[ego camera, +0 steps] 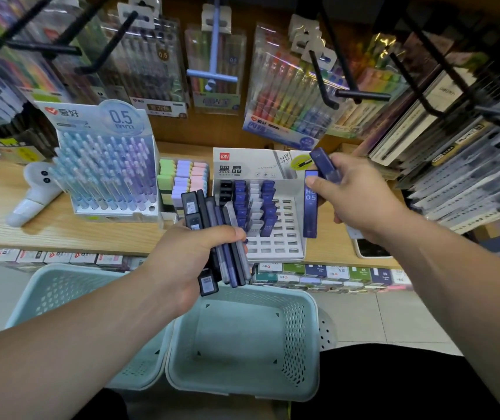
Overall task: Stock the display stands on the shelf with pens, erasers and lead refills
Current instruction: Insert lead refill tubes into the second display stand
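My left hand grips a fanned bundle of lead refill cases, black, grey and blue, in front of the lead refill stand. That white slotted stand holds rows of black, blue and white cases on its left half; its right slots show bare. My right hand pinches two blue refill cases, one hanging upright at the stand's right edge, the other angled up between my fingers. Left of the stand sit pastel erasers in a tray and a pen display stand full of blue and purple pens.
Two pale green perforated baskets sit below the wooden shelf, near my body. A white handheld fan lies at the shelf's left. A phone lies at the right. Black hooks with hanging pen packs crowd overhead.
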`<state>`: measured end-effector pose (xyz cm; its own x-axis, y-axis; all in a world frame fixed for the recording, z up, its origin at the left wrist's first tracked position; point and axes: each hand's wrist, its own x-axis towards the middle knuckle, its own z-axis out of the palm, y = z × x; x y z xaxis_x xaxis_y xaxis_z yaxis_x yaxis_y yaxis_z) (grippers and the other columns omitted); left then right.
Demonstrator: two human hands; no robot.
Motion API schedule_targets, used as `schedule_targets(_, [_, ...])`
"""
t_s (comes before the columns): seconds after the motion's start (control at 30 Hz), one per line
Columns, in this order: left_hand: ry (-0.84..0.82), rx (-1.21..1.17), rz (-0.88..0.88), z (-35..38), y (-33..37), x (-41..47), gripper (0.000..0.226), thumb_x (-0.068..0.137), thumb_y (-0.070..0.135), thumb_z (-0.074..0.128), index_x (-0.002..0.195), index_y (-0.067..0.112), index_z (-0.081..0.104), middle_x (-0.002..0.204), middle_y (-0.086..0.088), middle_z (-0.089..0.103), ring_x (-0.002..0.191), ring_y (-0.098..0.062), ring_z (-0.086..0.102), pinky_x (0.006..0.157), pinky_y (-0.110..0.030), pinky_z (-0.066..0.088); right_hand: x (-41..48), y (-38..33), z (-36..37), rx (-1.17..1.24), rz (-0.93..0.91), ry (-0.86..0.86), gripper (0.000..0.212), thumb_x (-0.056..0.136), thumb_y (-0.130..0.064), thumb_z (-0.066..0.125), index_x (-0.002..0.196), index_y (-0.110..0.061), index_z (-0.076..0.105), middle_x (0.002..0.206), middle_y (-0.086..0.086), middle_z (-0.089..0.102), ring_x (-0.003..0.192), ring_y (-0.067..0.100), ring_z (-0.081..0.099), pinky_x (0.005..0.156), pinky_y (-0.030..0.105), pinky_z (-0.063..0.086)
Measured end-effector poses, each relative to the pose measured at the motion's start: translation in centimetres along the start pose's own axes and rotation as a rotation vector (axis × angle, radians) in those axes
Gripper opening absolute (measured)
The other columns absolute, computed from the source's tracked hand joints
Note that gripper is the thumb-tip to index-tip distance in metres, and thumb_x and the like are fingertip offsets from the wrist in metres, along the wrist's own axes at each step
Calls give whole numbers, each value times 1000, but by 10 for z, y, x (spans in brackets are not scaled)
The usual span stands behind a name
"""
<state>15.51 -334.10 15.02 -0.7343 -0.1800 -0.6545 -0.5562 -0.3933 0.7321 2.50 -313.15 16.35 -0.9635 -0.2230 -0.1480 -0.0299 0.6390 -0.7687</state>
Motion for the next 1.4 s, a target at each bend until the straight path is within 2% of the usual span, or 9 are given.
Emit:
schedule_targets(0.07, [1,-4,6,0,2,-1,44,70,8,83,112,6,71,101,-11,77,99,-30,73,98,-54,53,5,-1,-7,-74,-51,37,18,95,-23,69,104,-9,65,93,21,69,65,36,62,39,30,45])
schedule_targets(0.2, [17,-12,0,-2,3,-3,24,77,4,77,101,2,75,94,-17,77,94,-34,74,91,-50,57,3,9,-3,-160,-121,1,15,87,-21,78,88,-11,67,75,8,66,55,8,57,47,23,43])
schedule_targets(0.37, [35,-3,-12,-4,1,-1,26,78,5,76,103,-3,73,90,-20,76,78,-28,74,67,-39,62,8,14,11,-502,-242,-167,25,85,-28,80,73,-20,60,67,-1,57,62,14,51,56,30,37])
schedule_targets(0.47, [34,4,-11,-4,0,-1,30,77,6,77,106,-3,72,91,-20,76,77,-28,74,78,-47,62,10,23,18,-498,-286,-215,37,85,-27,80,66,-17,50,64,-1,49,60,17,44,57,37,36])
schedule_targets(0.6, [45,6,-1,-4,0,-1,38,72,8,80,107,-3,72,95,-19,76,88,-32,74,92,-57,55,8,32,26,-504,-288,-195,29,85,-29,80,74,-11,60,64,-4,50,64,23,48,59,36,38])
schedule_targets(0.73, [43,13,-2,-6,1,-1,65,47,13,89,108,1,72,100,-17,76,98,-33,73,96,-58,53,5,33,33,-493,-291,-192,29,84,-30,81,76,-9,63,66,2,55,64,23,50,59,37,40])
schedule_targets(1.13, [54,-8,1,-12,-2,0,40,72,5,81,110,1,71,102,-19,75,98,-36,72,88,-57,57,3,31,47,-590,-340,-246,39,82,-30,82,62,-20,50,63,-3,49,65,26,50,60,38,45])
schedule_targets(1.27, [48,-7,0,-13,-2,0,40,71,7,81,109,2,72,102,-18,75,99,-35,72,90,-56,57,3,23,40,-490,-274,-212,36,86,-38,78,71,-9,61,68,5,56,64,23,53,58,36,44])
schedule_targets(1.4, [47,-1,-2,-14,-2,-2,44,70,8,82,112,1,71,103,-16,76,99,-33,73,90,-54,57,-2,2,26,1,83,-356,40,99,-26,64,82,8,54,66,16,45,46,9,43,45,25,31])
